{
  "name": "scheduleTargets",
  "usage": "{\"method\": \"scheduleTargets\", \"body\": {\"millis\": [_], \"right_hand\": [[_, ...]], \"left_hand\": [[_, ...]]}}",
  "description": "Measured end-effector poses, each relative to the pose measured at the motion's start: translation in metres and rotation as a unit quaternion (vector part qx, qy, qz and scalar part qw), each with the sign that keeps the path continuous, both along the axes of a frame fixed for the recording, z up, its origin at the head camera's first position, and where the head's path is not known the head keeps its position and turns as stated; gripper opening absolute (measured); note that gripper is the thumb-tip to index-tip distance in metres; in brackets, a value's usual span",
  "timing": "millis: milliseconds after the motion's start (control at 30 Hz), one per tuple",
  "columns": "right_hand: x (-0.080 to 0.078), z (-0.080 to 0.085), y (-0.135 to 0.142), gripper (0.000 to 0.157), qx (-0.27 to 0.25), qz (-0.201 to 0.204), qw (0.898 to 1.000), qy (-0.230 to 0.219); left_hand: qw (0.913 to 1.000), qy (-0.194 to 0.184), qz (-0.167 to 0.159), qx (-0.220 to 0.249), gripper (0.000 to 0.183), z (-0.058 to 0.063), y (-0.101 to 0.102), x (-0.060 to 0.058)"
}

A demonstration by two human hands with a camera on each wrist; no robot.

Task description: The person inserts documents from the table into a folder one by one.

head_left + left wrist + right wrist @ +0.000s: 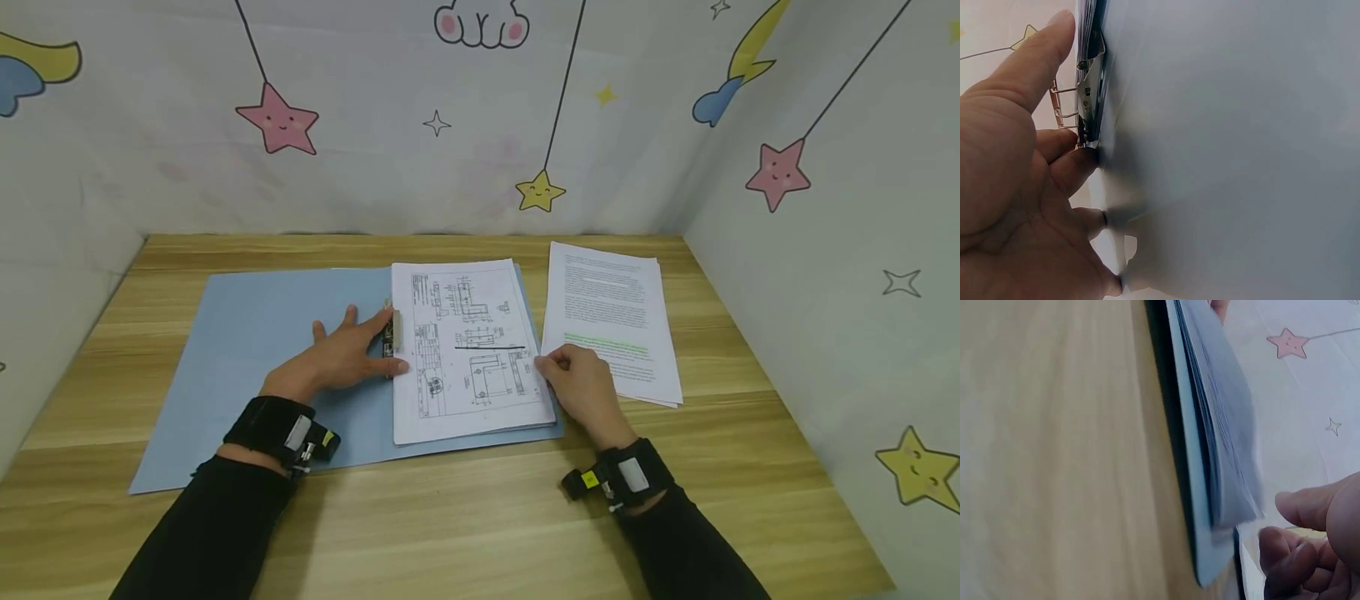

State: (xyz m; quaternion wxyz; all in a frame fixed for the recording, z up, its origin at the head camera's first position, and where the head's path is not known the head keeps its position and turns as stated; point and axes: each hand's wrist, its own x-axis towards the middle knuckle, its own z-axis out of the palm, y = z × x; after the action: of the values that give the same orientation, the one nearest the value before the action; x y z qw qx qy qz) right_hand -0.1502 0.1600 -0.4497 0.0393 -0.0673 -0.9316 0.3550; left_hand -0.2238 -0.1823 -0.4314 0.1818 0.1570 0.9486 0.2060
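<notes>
A light blue folder (255, 333) lies spread out, with a stack of technical drawings (442, 292) on its right part. A bold black line crosses the top sheet. At the stack's left edge is a metal clip (1088, 94), partly hidden by my left hand (341, 354). That hand has its fingers spread, fingertips at the clip and thumb tip on the paper's left edge. My right hand (585, 383) is at the stack's right edge, its fingers loosely bent. In the right wrist view, thumb and forefinger stand apart, close beside the paper's corner.
A second pile of printed text sheets (600, 287), with a green highlighted line, lies right of the folder, partly behind my right hand. Everything is on a wooden table (450, 525). White cloth walls (360, 183) with stars border it at the back and sides.
</notes>
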Motion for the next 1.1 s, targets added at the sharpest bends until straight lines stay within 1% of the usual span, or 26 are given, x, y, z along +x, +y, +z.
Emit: {"method": "scheduleTargets", "body": {"millis": [100,167,333,600,733,900,1000,1100], "right_hand": [[-0.002,0.0,0.005,0.02,0.008,-0.005,1.0,0.007],[-0.004,0.0,0.006,0.018,0.01,-0.002,1.0,0.003],[-0.005,0.001,-0.001,0.016,0.016,0.009,1.0,-0.014],[-0.004,0.001,-0.004,0.014,0.039,0.007,0.999,-0.011],[-0.004,0.001,0.002,0.018,0.058,-0.002,0.998,0.009],[-0.006,0.003,0.012,0.026,0.12,-0.001,0.992,0.026],[-0.007,0.004,0.021,0.032,0.155,0.006,0.988,0.021],[-0.004,0.004,0.03,0.043,0.176,0.02,0.984,-0.001]], "left_hand": [[1.0,0.0,0.001,-0.001,0.105,-0.001,0.0,0.0],[1.0,0.0,0.002,-0.002,0.105,-0.001,0.0,0.0],[1.0,-0.001,0.003,0.001,0.105,0.0,0.0,-0.001],[1.0,-0.003,0.003,0.003,0.107,-0.001,0.0,0.0],[1.0,-0.001,0.001,0.003,0.107,0.001,0.002,0.0],[1.0,0.002,0.004,-0.001,0.106,0.002,0.002,0.001],[1.0,0.003,0.002,-0.002,0.105,0.002,0.002,0.001],[1.0,0.004,0.0,-0.004,0.106,0.002,0.002,0.0]]}}
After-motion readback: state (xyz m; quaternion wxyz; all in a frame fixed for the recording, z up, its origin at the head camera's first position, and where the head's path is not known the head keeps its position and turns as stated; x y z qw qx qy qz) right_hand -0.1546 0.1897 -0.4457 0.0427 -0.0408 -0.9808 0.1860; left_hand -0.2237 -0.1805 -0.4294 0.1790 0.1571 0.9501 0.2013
